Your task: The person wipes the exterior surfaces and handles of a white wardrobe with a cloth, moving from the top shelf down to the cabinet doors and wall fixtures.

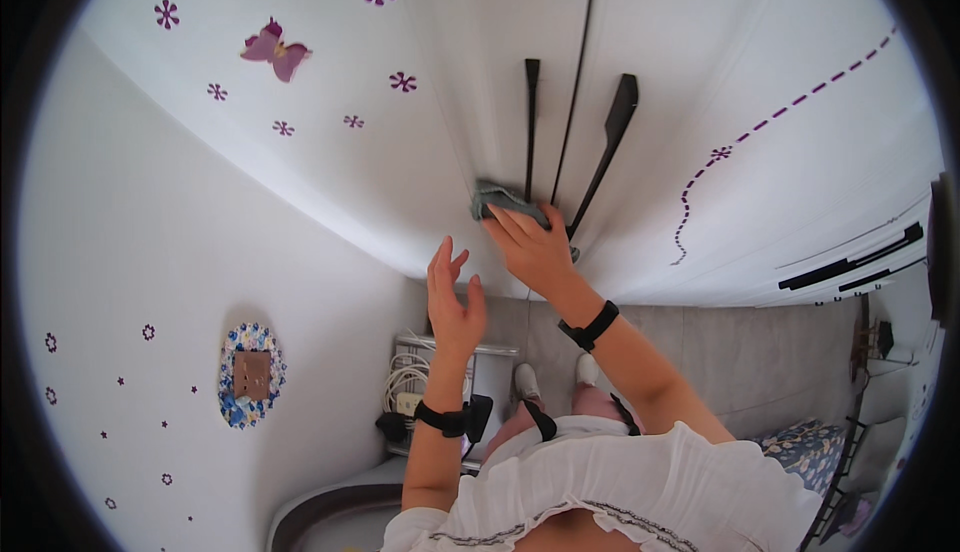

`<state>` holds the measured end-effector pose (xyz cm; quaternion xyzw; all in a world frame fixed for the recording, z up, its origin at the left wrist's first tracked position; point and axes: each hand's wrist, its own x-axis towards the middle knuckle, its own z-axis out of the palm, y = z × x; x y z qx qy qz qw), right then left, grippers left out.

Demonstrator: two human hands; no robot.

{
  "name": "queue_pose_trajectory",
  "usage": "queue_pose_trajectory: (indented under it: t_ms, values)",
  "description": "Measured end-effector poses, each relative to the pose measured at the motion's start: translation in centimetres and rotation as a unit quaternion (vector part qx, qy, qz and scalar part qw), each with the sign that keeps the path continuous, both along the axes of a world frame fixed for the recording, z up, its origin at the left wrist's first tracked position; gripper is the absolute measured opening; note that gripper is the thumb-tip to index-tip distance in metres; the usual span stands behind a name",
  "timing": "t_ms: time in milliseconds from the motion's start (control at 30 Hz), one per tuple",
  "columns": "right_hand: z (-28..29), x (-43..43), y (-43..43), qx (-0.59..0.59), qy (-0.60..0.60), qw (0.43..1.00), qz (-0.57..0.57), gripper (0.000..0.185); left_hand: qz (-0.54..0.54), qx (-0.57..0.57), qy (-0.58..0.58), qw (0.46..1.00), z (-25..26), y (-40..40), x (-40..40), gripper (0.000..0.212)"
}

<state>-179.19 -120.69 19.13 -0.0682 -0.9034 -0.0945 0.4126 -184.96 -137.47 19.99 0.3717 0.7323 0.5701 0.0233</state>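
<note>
My right hand (529,241) presses a folded grey-green cloth (501,198) against a white cabinet door (480,117), beside the lower part of a long black door handle (531,124). A second black handle (619,121) runs on the other side of the dark gap between the two doors, and its lower end is partly hidden by the hand. My left hand (456,301) hangs in the air below and to the left of the cloth, fingers apart, with nothing in it.
Purple flower stickers and a butterfly (277,51) decorate the door. A flower-framed wall switch (252,374) sits on the left wall. Below my left hand, a small shelf unit (495,349) holds coiled white cables (405,376). Grey tiled floor (720,357) lies around my feet.
</note>
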Motion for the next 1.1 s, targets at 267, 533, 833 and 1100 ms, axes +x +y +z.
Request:
queue_pose_trajectory:
  t_ms: [267,533,833,1100]
  values:
    - [-13.0,3.0,-1.3,-0.152,-0.270,0.950,0.044,0.029,0.018,-0.016,-0.032,0.999,-2.9,-2.0,-0.8,0.060]
    - [-5.8,5.4,-1.6,-0.526,-0.110,0.833,0.129,0.036,0.051,-0.011,-0.036,0.998,-2.7,-2.8,-1.5,0.060]
    - [14.4,3.2,-2.4,-0.309,0.275,0.900,0.141,0.052,0.037,0.067,-0.026,0.997,-0.5,1.1,-1.3,0.060]
    - [8.7,-0.9,-0.7,-0.155,0.216,0.962,0.054,0.038,0.060,0.054,-0.056,0.995,-2.5,0.9,-0.6,0.061]
